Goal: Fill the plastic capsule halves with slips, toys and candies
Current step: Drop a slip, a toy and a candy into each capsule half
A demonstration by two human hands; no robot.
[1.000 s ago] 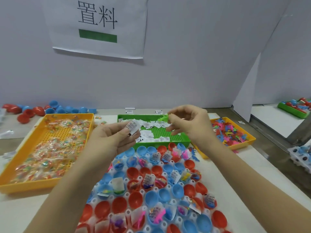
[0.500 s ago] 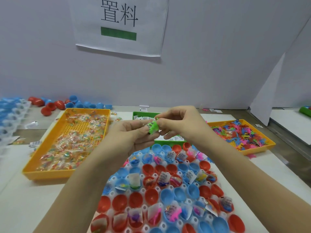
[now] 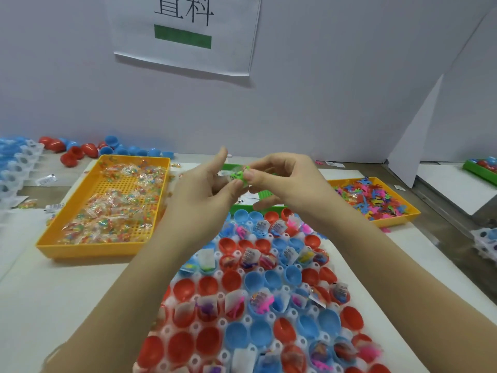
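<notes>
My left hand (image 3: 207, 189) and my right hand (image 3: 282, 181) meet above the green slip tray (image 3: 265, 196). Together they pinch a small green toy (image 3: 239, 175) with a paper slip against it. Below them a white holder (image 3: 269, 300) carries several red and blue capsule halves. Some halves hold slips, toys and candy packets, others are bare. An orange tray of wrapped candies (image 3: 113, 205) lies to the left. Another orange tray of coloured toys (image 3: 373, 197) lies to the right.
Loose red and blue capsule halves (image 3: 88, 149) lie along the back wall at left. White holders with blue halves (image 3: 13, 168) stand at the far left. A paper sign (image 3: 185, 30) hangs on the wall. A white divider (image 3: 414, 135) stands at the right.
The view has tilted down and closer. My hands stay together on the green toy and slip, with the left thumb now raised.
</notes>
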